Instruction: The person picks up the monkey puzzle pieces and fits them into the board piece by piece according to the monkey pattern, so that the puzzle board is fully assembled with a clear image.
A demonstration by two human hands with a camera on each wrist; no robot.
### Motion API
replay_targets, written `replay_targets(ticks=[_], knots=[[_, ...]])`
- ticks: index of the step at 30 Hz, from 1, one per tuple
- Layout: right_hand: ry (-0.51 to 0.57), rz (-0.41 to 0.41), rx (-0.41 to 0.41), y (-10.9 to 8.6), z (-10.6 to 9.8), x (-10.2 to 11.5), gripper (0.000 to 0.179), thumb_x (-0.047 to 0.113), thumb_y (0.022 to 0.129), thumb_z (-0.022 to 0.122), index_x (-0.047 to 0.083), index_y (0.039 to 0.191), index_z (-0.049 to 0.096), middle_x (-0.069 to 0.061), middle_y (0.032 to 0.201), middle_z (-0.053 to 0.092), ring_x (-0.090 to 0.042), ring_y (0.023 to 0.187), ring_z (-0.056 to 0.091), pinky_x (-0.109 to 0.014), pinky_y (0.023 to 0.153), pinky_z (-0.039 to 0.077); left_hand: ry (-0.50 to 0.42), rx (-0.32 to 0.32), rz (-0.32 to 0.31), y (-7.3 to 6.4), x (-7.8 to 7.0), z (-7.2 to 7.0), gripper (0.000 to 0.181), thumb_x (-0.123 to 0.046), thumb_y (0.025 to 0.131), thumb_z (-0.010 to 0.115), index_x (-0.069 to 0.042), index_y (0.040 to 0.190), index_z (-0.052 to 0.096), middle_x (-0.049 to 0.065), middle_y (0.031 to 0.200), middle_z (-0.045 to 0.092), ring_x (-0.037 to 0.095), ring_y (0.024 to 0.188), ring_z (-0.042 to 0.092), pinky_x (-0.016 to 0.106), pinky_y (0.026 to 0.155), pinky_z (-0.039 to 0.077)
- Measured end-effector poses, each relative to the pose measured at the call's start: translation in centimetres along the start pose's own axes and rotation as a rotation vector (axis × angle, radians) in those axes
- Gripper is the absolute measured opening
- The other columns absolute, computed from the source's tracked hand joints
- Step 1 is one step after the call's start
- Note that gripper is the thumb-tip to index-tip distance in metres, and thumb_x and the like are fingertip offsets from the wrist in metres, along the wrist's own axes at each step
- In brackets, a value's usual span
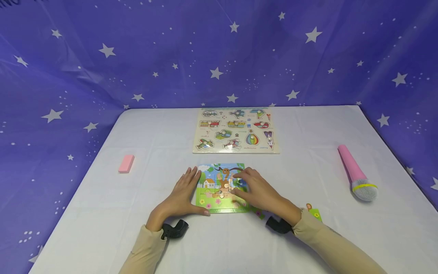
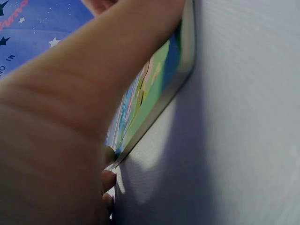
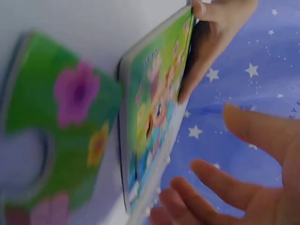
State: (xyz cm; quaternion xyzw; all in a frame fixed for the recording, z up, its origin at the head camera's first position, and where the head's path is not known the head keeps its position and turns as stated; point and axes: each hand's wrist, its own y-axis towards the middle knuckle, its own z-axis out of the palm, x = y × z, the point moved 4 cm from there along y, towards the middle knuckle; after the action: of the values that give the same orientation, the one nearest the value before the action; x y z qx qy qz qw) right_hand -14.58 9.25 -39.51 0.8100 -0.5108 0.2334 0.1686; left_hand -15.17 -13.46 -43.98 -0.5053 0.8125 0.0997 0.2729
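A square jigsaw puzzle (image 1: 219, 205) with a monkey, a small house and flowers lies on the white table. My left hand (image 1: 182, 194) rests along its left side, fingers straight and the thumb at the front edge. In the left wrist view the forearm hides much of the puzzle (image 2: 149, 101). Over the puzzle's right part hovers my right hand (image 1: 259, 190), thumb and fingers spread apart with nothing between them in the right wrist view. Beside the puzzle, under that wrist, lies a loose green puzzle piece (image 3: 56, 105) with pink and yellow flowers.
Another loose piece (image 1: 315, 214) is partly hidden by the right sleeve. Behind the puzzle lies a wooden vehicle peg board (image 1: 236, 131). A pink block (image 1: 126, 163) sits at left, a pink toy microphone (image 1: 354, 167) at right. Starry purple cloth (image 1: 191, 57) hangs around the table.
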Motion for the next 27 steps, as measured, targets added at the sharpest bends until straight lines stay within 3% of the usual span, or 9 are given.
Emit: replay_targets(ticks=[7,11,15,27], knots=[[-0.161,-0.11,0.075,-1.4,0.3,0.3,0.064,0.042,0.081,0.064,0.002,0.128,0.049,-0.017,0.136,0.044,-0.034,0.127,0.041,-0.052,0.1,0.037,0.001,0.004,-0.003,0.1,0.1,0.0,0.126,-0.062,0.055,0.075,-0.009,0.147,0.007,0.008,0.155,-0.001,0.026,0.142,-0.007,0.048,0.115,0.002],[-0.155,-0.163,0.189,-2.6,1.2,0.6,0.071,0.044,0.083,0.06,0.001,0.136,0.039,-0.018,0.144,0.033,-0.035,0.136,0.026,-0.055,0.107,0.026,-0.007,0.0,-0.005,0.0,0.1,0.0,0.126,-0.061,0.054,0.076,-0.009,0.146,0.008,0.008,0.155,0.0,0.027,0.142,-0.006,0.049,0.115,0.003],[-0.134,-0.162,0.293,-3.3,1.9,0.7,0.074,0.046,0.086,0.054,0.002,0.14,0.031,-0.018,0.149,0.023,-0.036,0.139,0.015,-0.058,0.11,0.017,-0.002,0.005,-0.007,0.0,0.0,0.1,0.126,-0.061,0.054,0.076,-0.009,0.146,0.009,0.009,0.155,0.0,0.027,0.142,-0.005,0.049,0.115,0.003],[-0.184,-0.191,0.336,-3.6,2.2,0.7,0.073,0.05,0.086,0.052,0.008,0.142,0.03,-0.018,0.15,0.018,-0.037,0.14,0.011,-0.06,0.109,0.016,-0.005,-0.002,-0.001,0.0,0.1,0.1,0.125,-0.061,0.055,0.075,-0.009,0.147,0.009,0.007,0.155,0.0,0.026,0.142,-0.005,0.049,0.115,0.003]])
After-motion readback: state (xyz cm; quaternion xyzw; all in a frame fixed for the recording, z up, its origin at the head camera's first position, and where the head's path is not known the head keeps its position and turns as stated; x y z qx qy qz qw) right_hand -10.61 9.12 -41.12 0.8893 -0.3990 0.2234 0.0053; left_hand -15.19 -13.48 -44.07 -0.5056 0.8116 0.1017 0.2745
